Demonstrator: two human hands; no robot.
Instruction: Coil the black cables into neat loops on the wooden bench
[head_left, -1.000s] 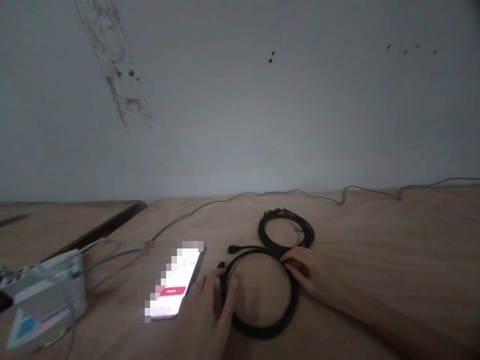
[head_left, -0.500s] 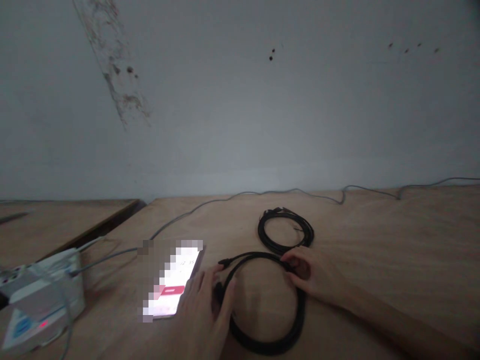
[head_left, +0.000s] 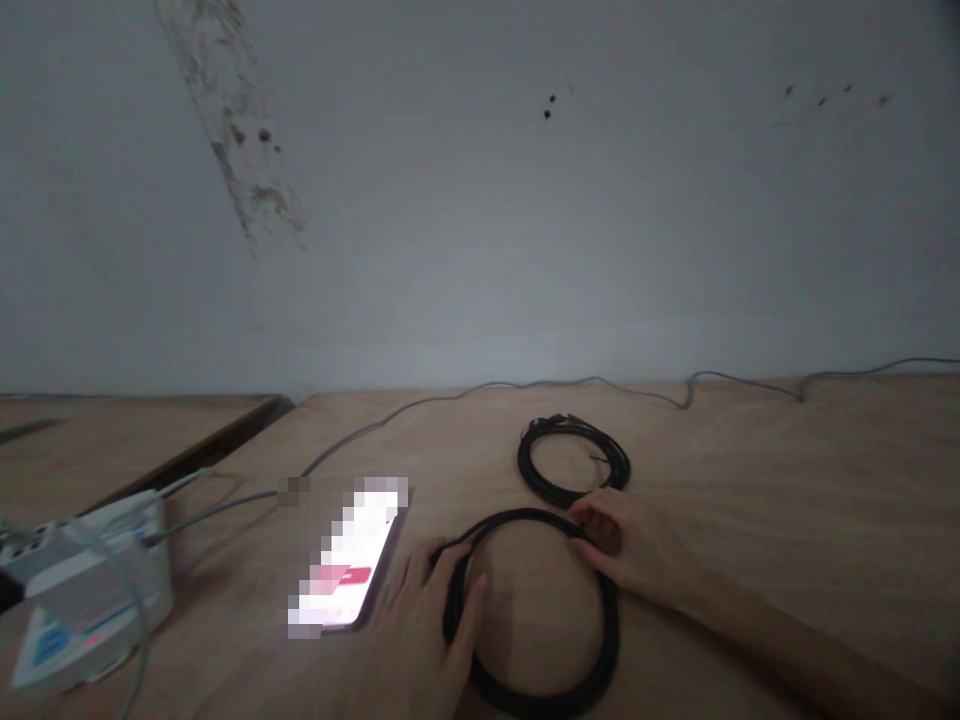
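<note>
- Black cable [head_left: 611, 632] has just been moved by my fingers: a second ago its loose end poked out to the left by itself, and now the cable end [head_left: 437, 553] is right at the fingers of my left hand [head_left: 420, 620].
- The loop has come a bit nearer to me too, and looks wider than it did.
- So I think less of the end sticks out on its own, and the ring looks neater.
- My left hand is half open on the left side of the loop. Its thumb and first finger are apart, with the cable between them. I can't tell if they squeeze it.
- My right hand [head_left: 637, 550] is at the far right part of the loop. Its thumb and finger are bent close together and pinch the cable.
- The cable lies flat on the table [head_left: 787, 480], near me. It is dark and round, fat on the near side and thinner on the far side. My fingers hide whether its end has a plug.
- Another coil [head_left: 540, 482] lies just past it on the far side, in the same spot.
- The phone [head_left: 349, 555] glows left of my left hand, and hasn't moved.
</note>
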